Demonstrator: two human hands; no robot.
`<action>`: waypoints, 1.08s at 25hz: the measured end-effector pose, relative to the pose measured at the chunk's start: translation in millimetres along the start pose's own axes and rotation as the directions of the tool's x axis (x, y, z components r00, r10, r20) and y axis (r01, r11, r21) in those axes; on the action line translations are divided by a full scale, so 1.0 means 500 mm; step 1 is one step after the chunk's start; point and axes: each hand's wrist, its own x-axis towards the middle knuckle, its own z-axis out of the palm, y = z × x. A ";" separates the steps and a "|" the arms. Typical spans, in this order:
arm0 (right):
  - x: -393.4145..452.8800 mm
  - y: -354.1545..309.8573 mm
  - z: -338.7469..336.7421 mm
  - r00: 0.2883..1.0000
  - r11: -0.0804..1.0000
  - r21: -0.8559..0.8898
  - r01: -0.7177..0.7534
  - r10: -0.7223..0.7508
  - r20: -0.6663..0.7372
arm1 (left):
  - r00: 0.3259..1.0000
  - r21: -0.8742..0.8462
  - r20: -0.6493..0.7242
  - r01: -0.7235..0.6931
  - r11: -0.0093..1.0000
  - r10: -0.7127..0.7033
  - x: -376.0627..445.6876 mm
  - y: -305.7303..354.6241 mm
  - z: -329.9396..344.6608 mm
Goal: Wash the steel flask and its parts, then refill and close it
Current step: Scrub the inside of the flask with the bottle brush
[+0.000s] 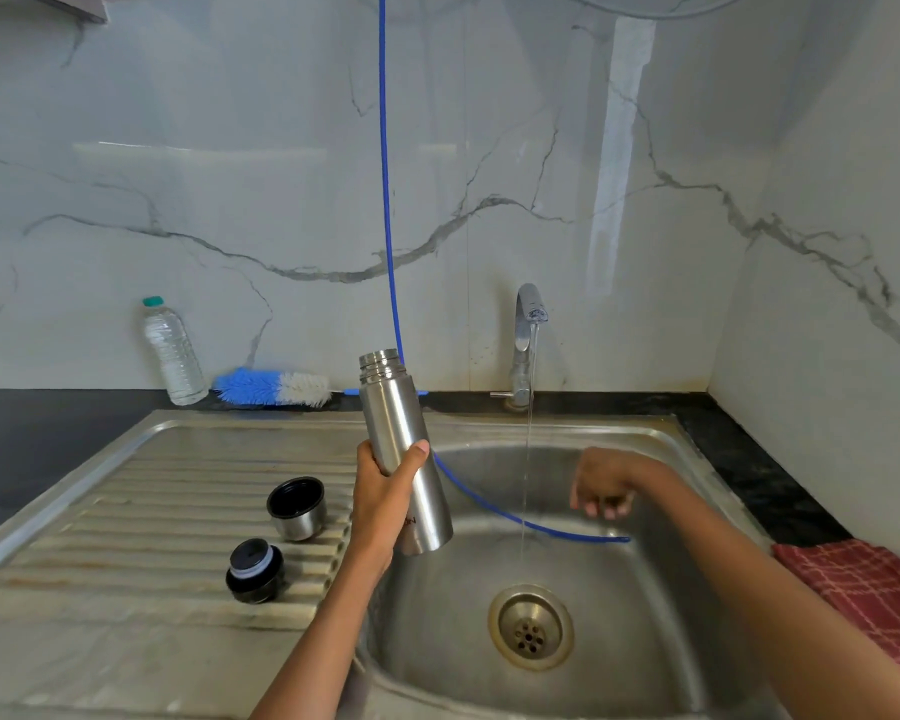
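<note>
My left hand (380,498) grips the open steel flask (404,449) around its lower half, holding it nearly upright over the left edge of the sink basin (645,641). The flask's mouth is uncapped. On the ribbed drainboard (141,517) the steel cup lid (296,508) sits mouth up, and the black stopper (254,570) stands in front of it. My right hand (605,485) hangs over the basin just right of the thin water stream, fingers loosely curled, holding nothing. The tap (527,345) is running.
A blue and white bottle brush (271,389) and a clear plastic water bottle (172,353) lie on the dark counter behind the drainboard. A blue cord (385,200) hangs down into the basin. A red checked cloth (874,589) lies at the right.
</note>
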 end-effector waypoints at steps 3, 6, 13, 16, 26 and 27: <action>-0.090 -0.070 0.048 0.942 0.947 0.235 0.219 -0.269 0.203 | 0.997 -0.022 -0.064 -0.039 0.999 0.038 -0.009 0.023 -0.020; -0.120 -0.165 0.088 0.906 0.768 0.532 0.358 -0.423 0.002 | 0.992 -0.040 -0.124 -0.037 0.999 0.032 -0.016 0.052 -0.059; -0.003 -0.401 0.112 0.832 0.592 0.589 0.550 -0.448 -0.326 | 0.983 -0.179 -0.170 0.043 0.983 -0.074 0.010 0.104 -0.165; 0.069 -0.490 0.089 0.795 0.706 0.375 0.601 -0.476 -0.377 | 0.992 -0.198 -0.071 0.088 0.976 -0.104 0.022 0.093 -0.175; 0.324 -0.568 0.094 0.777 0.908 -0.326 0.264 -0.401 -0.486 | 0.993 -0.147 -0.118 -0.012 0.989 -0.005 0.048 0.054 -0.153; 0.325 -0.568 0.096 0.761 0.899 -0.370 0.233 -0.406 -0.507 | 0.992 -0.153 -0.126 -0.016 0.988 -0.004 0.053 0.054 -0.154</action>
